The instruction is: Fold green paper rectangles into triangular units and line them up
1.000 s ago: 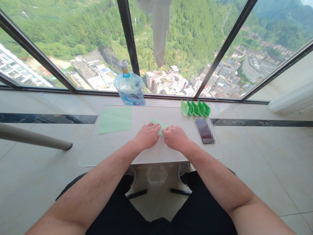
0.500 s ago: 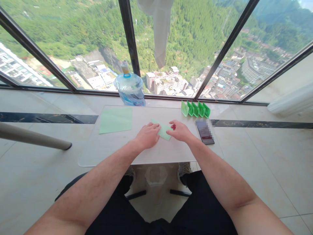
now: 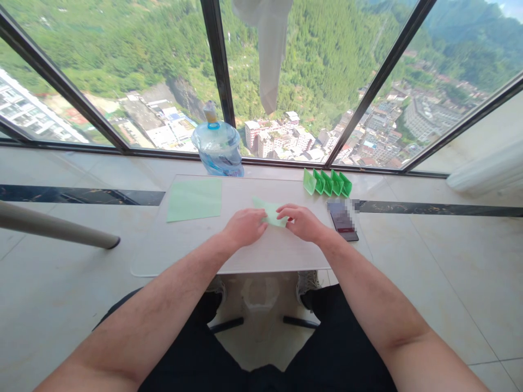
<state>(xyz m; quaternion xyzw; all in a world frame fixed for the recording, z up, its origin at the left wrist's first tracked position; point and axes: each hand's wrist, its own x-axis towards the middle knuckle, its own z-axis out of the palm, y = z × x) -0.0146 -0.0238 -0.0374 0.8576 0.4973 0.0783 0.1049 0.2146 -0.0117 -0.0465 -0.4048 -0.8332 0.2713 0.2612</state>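
A folded piece of pale green paper (image 3: pixel 274 212) lies near the middle of the low white table (image 3: pixel 196 250), partly covered by my fingers. At its left end, my left hand (image 3: pixel 247 226) has its fingers closed together on the paper. My right hand (image 3: pixel 300 220) grips the right end, its fingers bent over the paper and the thumb at the near edge. A larger flat green sheet (image 3: pixel 194 200) rests on the table to the left. Several folded green paper pieces (image 3: pixel 327 182) stand in a row at the far right.
A phone (image 3: pixel 344 220) lies on the table's right side, beyond my right hand. Behind the table stands a large clear water bottle (image 3: pixel 217 147) by the window. A grey pole (image 3: pixel 57 224) reaches in from the left.
My right hand has closed in on the paper's right end, its fingers now reaching over it. The paper's angle has turned, and my left hand has shifted slightly left.
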